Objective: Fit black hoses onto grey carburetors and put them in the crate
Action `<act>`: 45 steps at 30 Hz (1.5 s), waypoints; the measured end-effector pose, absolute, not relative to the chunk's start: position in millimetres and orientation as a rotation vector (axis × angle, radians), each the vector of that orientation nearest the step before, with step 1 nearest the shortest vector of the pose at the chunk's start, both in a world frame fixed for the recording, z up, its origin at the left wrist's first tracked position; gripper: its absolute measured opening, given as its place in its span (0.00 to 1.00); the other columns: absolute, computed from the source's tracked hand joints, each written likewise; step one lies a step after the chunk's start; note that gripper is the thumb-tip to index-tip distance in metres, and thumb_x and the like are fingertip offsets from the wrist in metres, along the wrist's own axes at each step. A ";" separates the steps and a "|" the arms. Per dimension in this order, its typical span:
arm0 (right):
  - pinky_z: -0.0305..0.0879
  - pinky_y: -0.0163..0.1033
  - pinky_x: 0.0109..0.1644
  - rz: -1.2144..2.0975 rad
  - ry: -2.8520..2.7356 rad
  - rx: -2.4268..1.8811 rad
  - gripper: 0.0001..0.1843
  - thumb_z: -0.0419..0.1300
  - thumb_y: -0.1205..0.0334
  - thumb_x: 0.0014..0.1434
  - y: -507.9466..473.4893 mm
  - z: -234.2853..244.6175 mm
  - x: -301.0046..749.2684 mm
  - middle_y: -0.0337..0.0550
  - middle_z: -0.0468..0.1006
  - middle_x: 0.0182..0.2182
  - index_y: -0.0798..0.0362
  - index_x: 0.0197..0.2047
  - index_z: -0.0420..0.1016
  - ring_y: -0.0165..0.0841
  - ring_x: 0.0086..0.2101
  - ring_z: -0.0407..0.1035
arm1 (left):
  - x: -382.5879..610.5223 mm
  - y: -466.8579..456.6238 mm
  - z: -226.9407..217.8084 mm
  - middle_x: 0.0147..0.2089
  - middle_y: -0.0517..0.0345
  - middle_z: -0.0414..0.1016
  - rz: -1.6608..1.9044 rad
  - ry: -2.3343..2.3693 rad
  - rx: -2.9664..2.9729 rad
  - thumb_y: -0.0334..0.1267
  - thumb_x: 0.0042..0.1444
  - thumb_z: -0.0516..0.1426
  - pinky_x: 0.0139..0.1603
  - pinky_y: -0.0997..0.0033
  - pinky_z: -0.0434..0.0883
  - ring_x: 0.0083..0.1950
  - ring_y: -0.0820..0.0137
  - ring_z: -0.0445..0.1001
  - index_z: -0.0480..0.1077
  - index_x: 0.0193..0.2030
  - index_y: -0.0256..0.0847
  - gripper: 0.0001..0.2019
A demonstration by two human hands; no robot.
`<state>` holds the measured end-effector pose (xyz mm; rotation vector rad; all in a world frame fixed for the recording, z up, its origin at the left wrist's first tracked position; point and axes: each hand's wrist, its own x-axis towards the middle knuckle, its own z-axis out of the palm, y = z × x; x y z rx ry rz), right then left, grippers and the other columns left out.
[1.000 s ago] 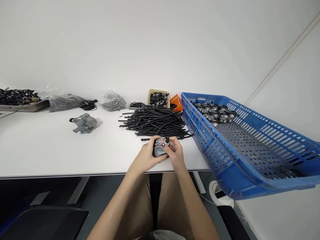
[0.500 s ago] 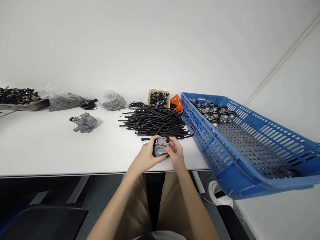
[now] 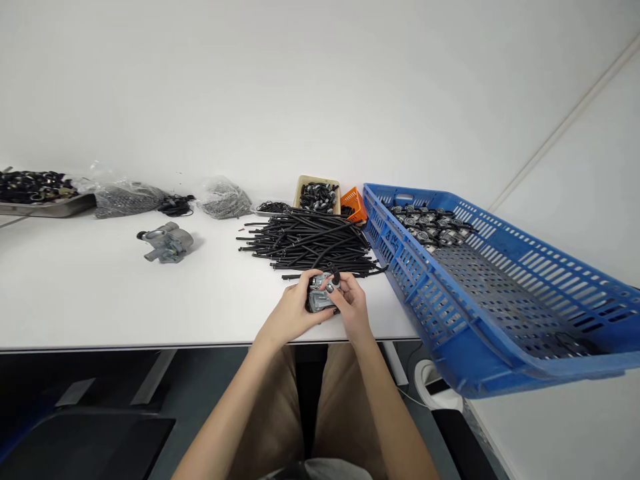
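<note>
A carburetor (image 3: 318, 302) — likely stiff, fairly heavy cast metal, best gripped by its body — is held at six o'clock from the black hoses (image 3: 305, 241), left hand (image 3: 289, 316) curled around it, right hand (image 3: 353, 309) pinching it beside the black fitting (image 3: 335, 274) at one o'clock.

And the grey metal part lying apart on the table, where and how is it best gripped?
Probably hold the grey metal part by its thick, rounded right end, coming from above on the right: that end is broad, while a black tip and narrow stub jut leftward.
</note>
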<state>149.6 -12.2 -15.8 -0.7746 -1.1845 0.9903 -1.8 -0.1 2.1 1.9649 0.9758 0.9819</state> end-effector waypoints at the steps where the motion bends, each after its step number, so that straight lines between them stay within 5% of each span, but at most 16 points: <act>1: 0.72 0.40 0.48 0.988 -1.184 -0.776 0.12 0.67 0.53 0.59 -12.6 -15.6 149.5 0.40 0.83 0.37 0.48 0.43 0.73 0.35 0.40 0.77 | -1.8 -0.2 2.2 0.55 0.50 0.76 0.982 0.978 1.966 0.43 0.54 0.65 0.53 0.60 0.72 0.53 0.58 0.77 0.58 0.63 0.47 0.32; 45: 0.72 0.42 0.50 0.958 -1.216 -0.803 0.13 0.65 0.52 0.61 -14.8 -13.3 150.3 0.41 0.83 0.38 0.49 0.44 0.73 0.37 0.41 0.77 | -1.5 -0.7 2.7 0.55 0.50 0.77 0.982 0.984 1.974 0.44 0.54 0.64 0.53 0.61 0.72 0.52 0.58 0.78 0.58 0.63 0.46 0.32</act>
